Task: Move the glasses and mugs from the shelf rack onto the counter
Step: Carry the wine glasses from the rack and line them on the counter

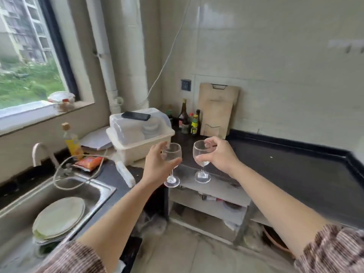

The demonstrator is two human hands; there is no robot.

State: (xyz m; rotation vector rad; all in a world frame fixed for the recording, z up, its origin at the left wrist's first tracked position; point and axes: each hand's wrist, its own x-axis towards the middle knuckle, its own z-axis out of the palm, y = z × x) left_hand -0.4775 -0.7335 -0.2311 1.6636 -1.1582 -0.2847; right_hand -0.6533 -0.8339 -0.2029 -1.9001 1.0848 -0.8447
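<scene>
- Left hand (157,164) holds a clear wine glass (173,154) by the bowl, fingers curled round its near side and thumb across the lower front.
- That glass tilts slightly; its round foot (171,181) hangs in the air in front of the shelf rack (208,196), touching nothing.
- Right hand (218,154) grips a second wine glass (201,152) at the bowl, fingertips on the rim and thumb low on the near side.
- Second glass stands close to upright. Its foot (202,177) carries a small white label and appears in front of the rack's top board; whether it touches the board cannot be told.
- The two glasses are near each other, apart, at about the same height.
- Dark counter (295,170) runs to the right of the hands, bare on its near stretch.
- At the back corner a group of bottles (189,121) stands beside a wooden cutting board (218,109) leaning against the tiled wall.
- Left of the hands: a cream dish box (137,138) with a clear lid, and a dark phone (136,115) lying on the lid.
- Further left, a steel sink (98,192) holds a stack of pale plates (59,217); a yellow bottle (71,142) stands behind the tap.
- Both forearms are bare, with striped knit sleeves (332,253) pushed up toward the elbows.
</scene>
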